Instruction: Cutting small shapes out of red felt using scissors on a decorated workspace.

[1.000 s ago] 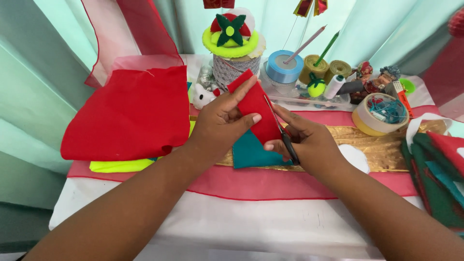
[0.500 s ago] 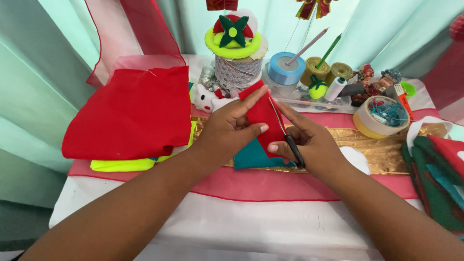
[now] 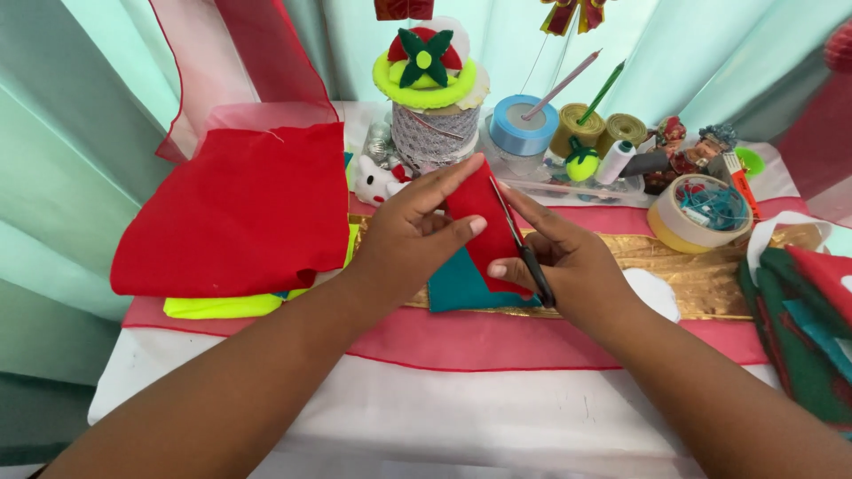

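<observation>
Red felt (image 3: 486,226), a small piece, is held up just above the middle of the table, over a teal felt piece (image 3: 461,288) that lies on a gold ribbon strip (image 3: 701,266). The left hand (image 3: 413,235) pinches the red felt, fingers along its top edge and thumb pressed on its face, so the grip is closed on the fabric. The right hand (image 3: 577,262) is closed around the dark handles of a pair of scissors (image 3: 519,239), whose thin blades run up along the right edge of the red felt (whether the blades are parted I cannot tell). To the left lies a large red cloth (image 3: 240,213) on top of a yellow-green sheet (image 3: 222,306). Behind the hands stands a lace-wrapped spool (image 3: 433,137) topped with a yellow-green ring and a green felt flower (image 3: 424,60), and beside it a blue ribbon roll (image 3: 524,124) with pencils standing near it. A tape roll (image 3: 697,217) sits to the right, holding small blue bits, and green and red felt pieces (image 3: 799,319) are stacked at the right edge. The table carries a white cloth (image 3: 444,408) crossed by a sheer red band.
</observation>
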